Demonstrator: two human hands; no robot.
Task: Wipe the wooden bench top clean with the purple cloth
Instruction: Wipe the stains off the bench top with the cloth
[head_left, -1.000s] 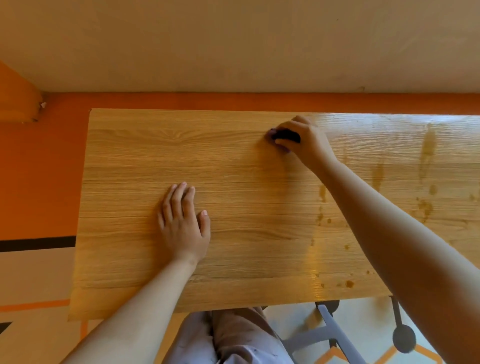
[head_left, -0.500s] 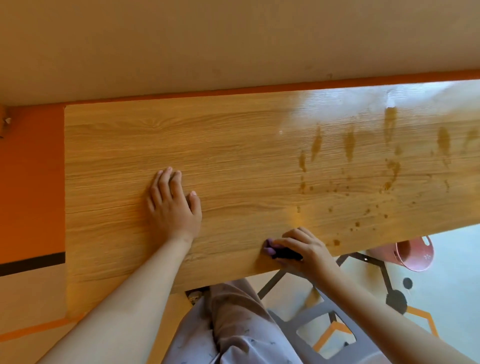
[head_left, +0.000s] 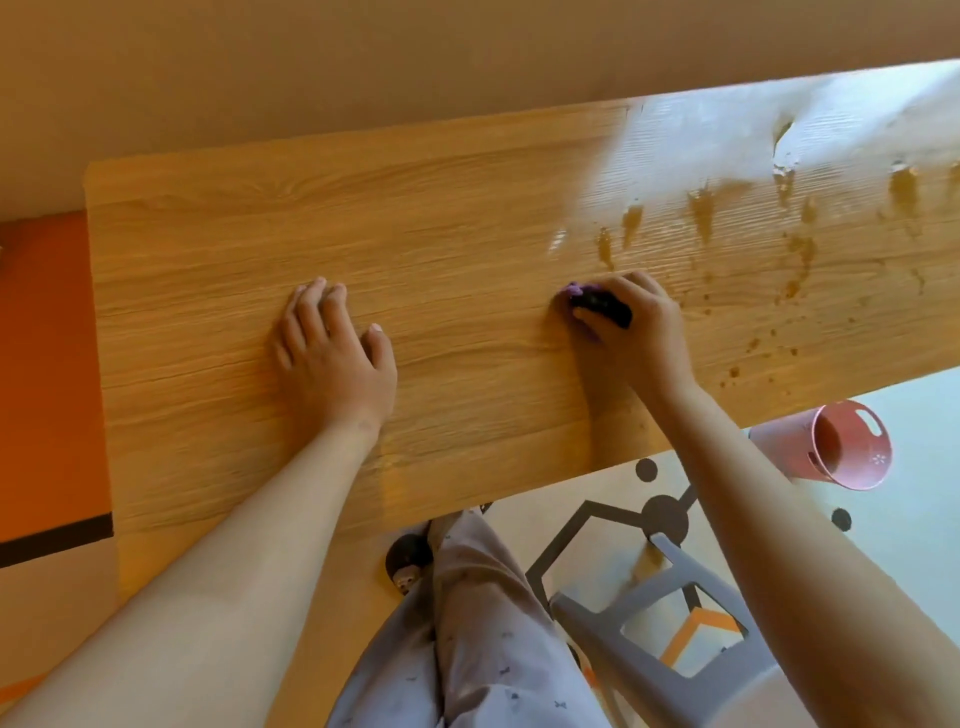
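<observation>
- Two bare hands are on the wooden bench top (head_left: 467, 218), well apart from each other, at about mid-depth on the board.
- The left hand (head_left: 332, 358) lies flat, palm down, with its fingers straight and close together and the thumb set out to the side; it holds nothing.
- The right hand (head_left: 641, 327) has its fingers curled over the purple cloth (head_left: 597, 304), gripping it in a small wad pressed against the wood.
- Only a dark lump and a lilac tip of the cloth show, at the left of the fingers.
- The cloth sits at the left fringe of the brown splashes (head_left: 701, 208), which spread over the right part of the board under a wet sheen.
- On the floor below the near edge are a pink bucket (head_left: 841, 447), a grey plastic stool (head_left: 628, 649) and the person's grey trousers (head_left: 467, 649).
</observation>
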